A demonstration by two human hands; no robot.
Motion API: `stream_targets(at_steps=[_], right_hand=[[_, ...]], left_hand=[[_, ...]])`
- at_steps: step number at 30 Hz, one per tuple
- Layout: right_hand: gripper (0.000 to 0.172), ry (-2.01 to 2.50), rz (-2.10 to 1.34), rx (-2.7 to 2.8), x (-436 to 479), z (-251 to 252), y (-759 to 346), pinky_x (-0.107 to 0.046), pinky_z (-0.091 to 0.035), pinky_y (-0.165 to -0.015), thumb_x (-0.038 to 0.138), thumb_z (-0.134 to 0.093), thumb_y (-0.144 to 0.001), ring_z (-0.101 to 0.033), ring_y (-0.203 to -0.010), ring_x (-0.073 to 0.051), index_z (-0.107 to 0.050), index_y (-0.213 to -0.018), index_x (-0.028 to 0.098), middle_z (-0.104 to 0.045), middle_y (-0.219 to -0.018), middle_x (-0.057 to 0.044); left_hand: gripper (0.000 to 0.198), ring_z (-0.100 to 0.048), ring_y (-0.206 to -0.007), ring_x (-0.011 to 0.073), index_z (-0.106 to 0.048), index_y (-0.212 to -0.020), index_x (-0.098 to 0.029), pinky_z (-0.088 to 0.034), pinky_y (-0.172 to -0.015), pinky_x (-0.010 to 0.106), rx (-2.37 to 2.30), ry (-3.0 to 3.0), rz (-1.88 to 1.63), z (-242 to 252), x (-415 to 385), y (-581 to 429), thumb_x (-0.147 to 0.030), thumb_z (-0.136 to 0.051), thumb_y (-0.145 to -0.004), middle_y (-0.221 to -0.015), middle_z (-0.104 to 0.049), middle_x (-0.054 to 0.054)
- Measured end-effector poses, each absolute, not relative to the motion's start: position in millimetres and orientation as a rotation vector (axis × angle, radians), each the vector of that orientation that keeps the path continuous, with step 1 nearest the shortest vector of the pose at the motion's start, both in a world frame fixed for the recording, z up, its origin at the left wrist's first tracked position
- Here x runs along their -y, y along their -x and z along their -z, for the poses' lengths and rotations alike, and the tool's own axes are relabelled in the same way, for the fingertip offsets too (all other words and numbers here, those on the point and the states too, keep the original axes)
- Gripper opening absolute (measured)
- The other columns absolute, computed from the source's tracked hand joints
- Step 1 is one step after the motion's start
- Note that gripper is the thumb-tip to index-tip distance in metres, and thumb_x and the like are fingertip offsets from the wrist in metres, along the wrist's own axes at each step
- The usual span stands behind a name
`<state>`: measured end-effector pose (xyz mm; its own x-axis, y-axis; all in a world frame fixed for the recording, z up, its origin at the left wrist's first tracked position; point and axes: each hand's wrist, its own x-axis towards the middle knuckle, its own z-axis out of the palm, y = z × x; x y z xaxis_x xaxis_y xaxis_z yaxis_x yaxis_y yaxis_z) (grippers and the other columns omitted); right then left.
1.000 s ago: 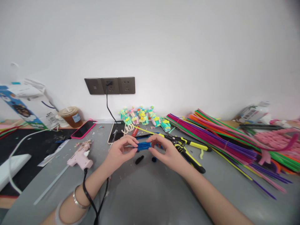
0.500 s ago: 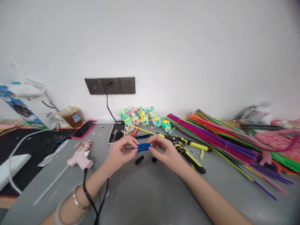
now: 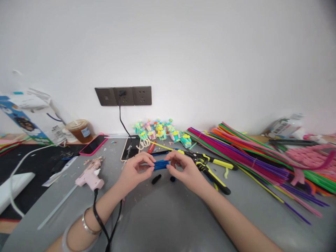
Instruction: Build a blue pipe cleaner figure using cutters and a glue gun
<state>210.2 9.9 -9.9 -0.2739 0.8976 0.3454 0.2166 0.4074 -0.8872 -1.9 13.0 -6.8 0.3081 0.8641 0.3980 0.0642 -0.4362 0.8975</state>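
Observation:
A short bundle of blue pipe cleaner (image 3: 161, 165) is stretched level between my two hands. My left hand (image 3: 136, 169) pinches its left end between thumb and fingers. Its right end is pinched the same way by my right hand (image 3: 183, 169). Under it on the grey table lie a small black fuzzy piece (image 3: 156, 179) and a tiny dark ball-like piece (image 3: 172, 179). Yellow-and-black pliers (image 3: 210, 171) lie just beyond and right of my right hand. The fingertips hide both ends of the bundle.
A pink glue gun (image 3: 90, 177) lies at left, its black cord (image 3: 98, 213) running across my left forearm. Phones (image 3: 94, 144), an iced drink (image 3: 79, 131), small pastel figures (image 3: 160, 130) and long coloured pipe cleaners (image 3: 244, 157) line the back and right. Wall sockets (image 3: 123, 96) are behind.

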Motion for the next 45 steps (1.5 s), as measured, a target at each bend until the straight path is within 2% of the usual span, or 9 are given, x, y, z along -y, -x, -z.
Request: stream_targets(at_steps=[12, 17, 20, 23, 30, 36, 39, 42, 45], right_hand=[[0.011, 0.969, -0.943, 1.715, -10.3, 9.8, -209.9, -0.03, -0.037, -0.066, 0.02, -0.058, -0.079, -0.051, -0.063, -0.012, -0.062, -0.089, 0.02, -0.062, -0.087, -0.001], [0.013, 0.959, -1.192, 1.573, -12.9, 9.3, -211.8, -0.028, -0.032, -0.061, 0.029, -0.063, -0.079, -0.048, -0.064, -0.014, -0.059, -0.087, 0.02, -0.056, -0.076, 0.001], [0.022, 0.958, -1.412, 1.4, -13.9, 10.1, -215.2, -0.027, -0.031, -0.061, 0.037, -0.067, -0.078, -0.046, -0.062, -0.013, -0.057, -0.09, 0.021, -0.053, -0.069, 0.004], [0.025, 0.949, -1.538, 1.295, -12.8, 10.3, -217.0, -0.027, -0.032, -0.062, 0.041, -0.069, -0.079, -0.046, -0.062, -0.013, -0.059, -0.091, 0.021, -0.053, -0.067, 0.004], [0.033, 0.914, -1.716, 1.263, -4.8, 2.6, -213.6, -0.026, -0.032, -0.061, 0.048, -0.074, -0.077, -0.045, -0.061, -0.012, -0.06, -0.087, 0.02, -0.053, -0.067, 0.004], [0.057, 0.947, -1.716, 1.328, -9.8, 4.3, -216.7, -0.029, -0.039, -0.063, 0.07, -0.056, -0.082, -0.055, -0.065, -0.016, -0.063, -0.103, 0.017, -0.069, -0.084, -0.006], [0.058, 1.065, -1.478, 1.389, -17.1, 12.0, -221.1, -0.029, -0.038, -0.058, 0.073, -0.046, -0.086, -0.054, -0.06, -0.016, -0.062, -0.091, 0.018, -0.069, -0.077, -0.006], [0.053, 1.159, -0.947, 1.473, -19.1, 14.0, -226.0, -0.029, -0.038, -0.062, 0.066, -0.044, -0.092, -0.05, -0.063, -0.016, -0.054, -0.068, 0.02, -0.058, -0.068, -0.002], [0.037, 1.142, -0.561, 1.445, -16.3, 8.6, -228.6, -0.03, -0.039, -0.069, 0.05, -0.044, -0.098, -0.05, -0.071, -0.018, -0.052, -0.076, 0.022, -0.051, -0.072, 0.0]], left_hand=[[0.005, -0.065, -0.088, 0.0177, -0.066, -0.076, -0.017, -0.057, -0.075, 0.029, -0.83, -1.749, -1.223, 6.9, -13.4, 1.8, -0.012, -0.066, -0.078, -0.092, -0.065, 0.007], [0.005, -0.064, -0.096, 0.018, -0.068, -0.09, -0.018, -0.055, -0.087, 0.031, -0.718, -1.753, -1.253, 8.1, -15.6, 3.1, -0.017, -0.064, -0.087, -0.097, -0.065, 0.007], [0.023, -0.063, -0.102, 0.0186, -0.065, -0.107, -0.022, -0.056, -0.087, 0.031, -0.657, -1.687, -1.216, 10.8, -14.8, 3.9, -0.018, -0.071, -0.085, -0.108, -0.062, 0.007], [0.04, -0.063, -0.098, 0.0169, -0.061, -0.116, -0.025, -0.057, -0.081, 0.027, -0.689, -1.677, -1.139, 12.1, -12.8, 3.9, -0.017, -0.076, -0.08, -0.112, -0.061, 0.006], [0.025, -0.065, -0.099, 0.0191, -0.065, -0.102, -0.021, -0.057, -0.081, 0.028, -0.738, -1.676, -1.147, 9.9, -12.2, 4.4, -0.02, -0.076, -0.079, -0.104, -0.063, 0.005], [0.019, -0.065, -0.095, 0.0176, -0.066, -0.096, -0.019, -0.056, -0.079, 0.026, -0.76, -1.678, -1.236, 8.7, -14.0, 5.2, -0.019, -0.075, -0.079, -0.098, -0.062, 0.004], [0.019, -0.065, -0.092, 0.0172, -0.065, -0.096, -0.018, -0.057, -0.076, 0.025, -0.788, -1.66, -1.239, 7.7, -13.9, 5.6, -0.019, -0.075, -0.079, -0.097, -0.063, 0.005], [0.019, -0.064, -0.088, 0.0165, -0.064, -0.096, -0.018, -0.057, -0.075, 0.025, -0.806, -1.647, -1.225, 7.5, -13.8, 5.5, -0.02, -0.074, -0.08, -0.096, -0.064, 0.005], [0.019, -0.064, -0.085, 0.0156, -0.064, -0.095, -0.018, -0.057, -0.073, 0.026, -0.816, -1.632, -1.226, 8.6, -14.6, 4.7, -0.022, -0.074, -0.079, -0.096, -0.063, 0.004]])
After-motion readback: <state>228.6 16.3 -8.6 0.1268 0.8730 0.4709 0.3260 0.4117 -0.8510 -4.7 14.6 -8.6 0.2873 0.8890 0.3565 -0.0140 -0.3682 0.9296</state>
